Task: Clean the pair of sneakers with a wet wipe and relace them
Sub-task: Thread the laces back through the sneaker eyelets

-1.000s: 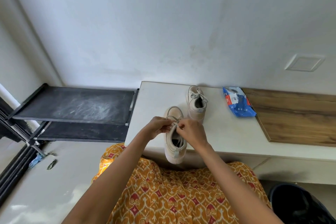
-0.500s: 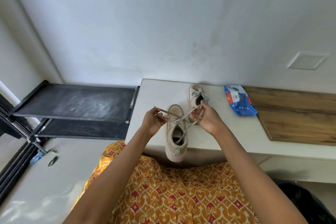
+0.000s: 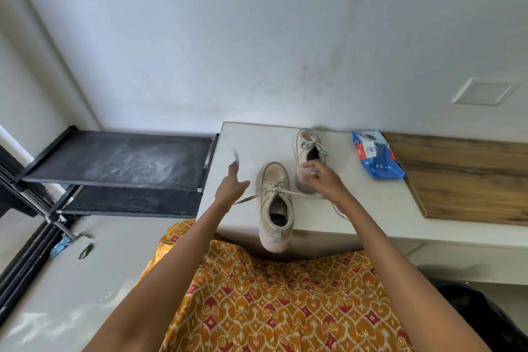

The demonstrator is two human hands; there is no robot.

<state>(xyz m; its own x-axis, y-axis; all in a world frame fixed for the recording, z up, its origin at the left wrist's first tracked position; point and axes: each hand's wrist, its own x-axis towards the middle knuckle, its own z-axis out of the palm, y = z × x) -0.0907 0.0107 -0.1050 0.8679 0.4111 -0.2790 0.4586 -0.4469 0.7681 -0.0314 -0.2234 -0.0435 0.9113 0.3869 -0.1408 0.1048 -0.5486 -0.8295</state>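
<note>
- Near sneaker (image 3: 275,203) is set on the white counter (image 3: 371,208), heel overhanging the front edge toward the person, toe toward the wall; the placement is judged to keep the eyelets within easy reach of both hands.
- Its lace (image 3: 251,198) is drawn out taut to either side from a crossing at the top eyelets, so tightening of a knot is judged to be the step in hand.
- Left hand (image 3: 231,189) is held out to the left of the shoe; the lace end runs under its palm. The fingers are blurred and appear extended, so whether the lace is pinched cannot be told.
- Right hand (image 3: 324,177) is held to the right, partly in front of the far sneaker (image 3: 307,151); its fingers are curled, apparently around the other lace end, whose tail is seen trailing below the wrist.
- Far sneaker is stood nearer the wall with a bow already tied, and is judged finished.
- Blue wipe packet (image 3: 377,158) is laid beside a wooden board (image 3: 468,180), well apart from the hands.
</note>
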